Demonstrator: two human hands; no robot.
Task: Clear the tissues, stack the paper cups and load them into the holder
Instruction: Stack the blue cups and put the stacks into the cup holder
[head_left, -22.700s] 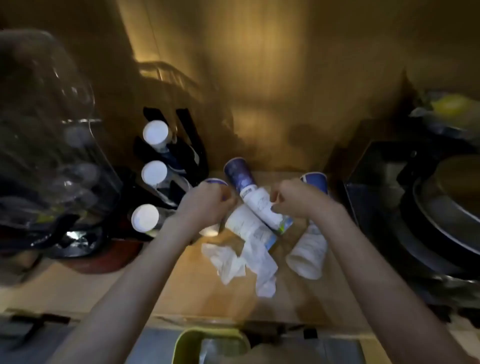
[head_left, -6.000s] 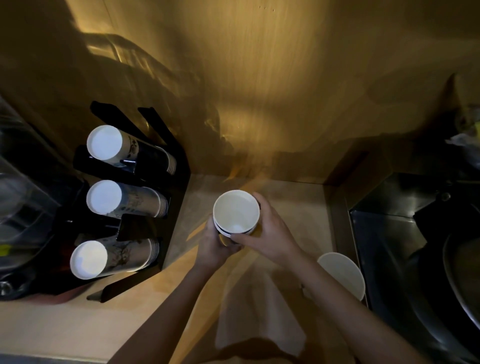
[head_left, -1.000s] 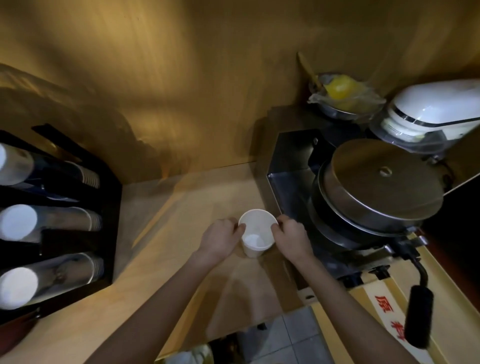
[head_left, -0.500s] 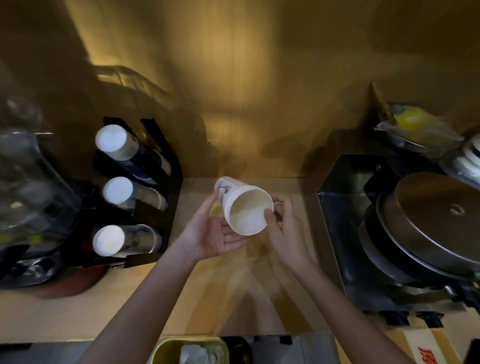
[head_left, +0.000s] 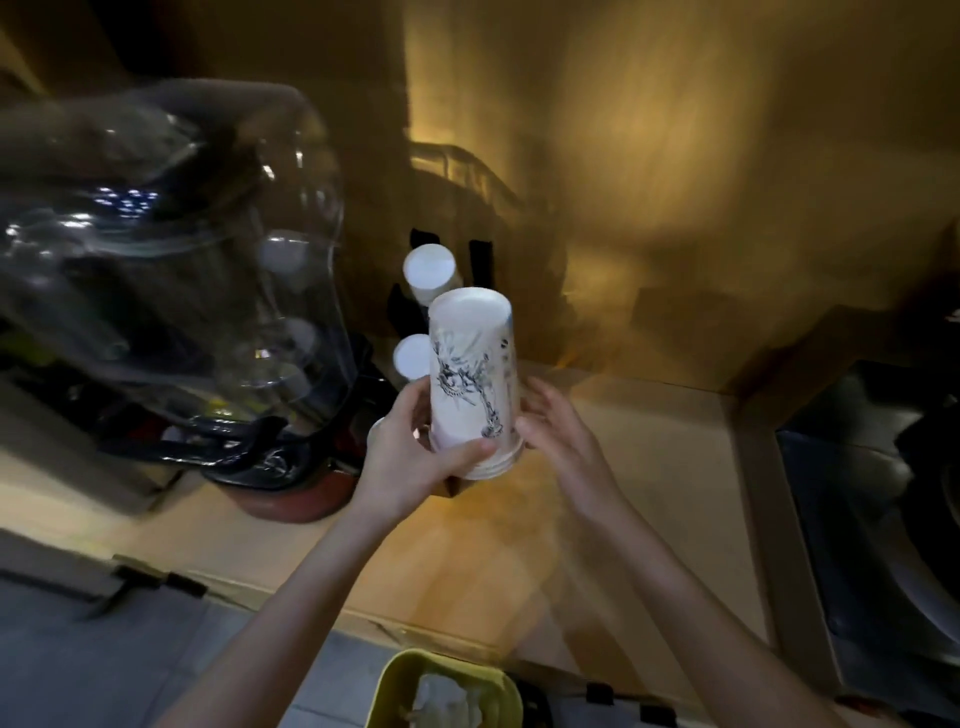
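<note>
Head view: a person holds a nested stack of paper cups (head_left: 474, 382) upside down, bases uppermost, above the wooden tabletop (head_left: 649, 467), just in front of the black cup holder (head_left: 478, 262). The left hand (head_left: 410, 457) has its fingers wrapped round the rim end of the stack, thumb pressed across the front; the right hand (head_left: 558, 431) lies beside the stack with fingers loosely spread, and whether they touch the cups cannot be told. Stacking looks finished, and loading appears to be the step in hand. The next move likely calls for lining the stack up with a free slot and sliding it in. Two white cup bases (head_left: 430, 270) already show in the holder. Below the tabletop edge, a yellow bin (head_left: 387, 693) holds what looks like crumpled tissue (head_left: 441, 699). A clear plastic container (head_left: 171, 260) blurs the left.
</note>
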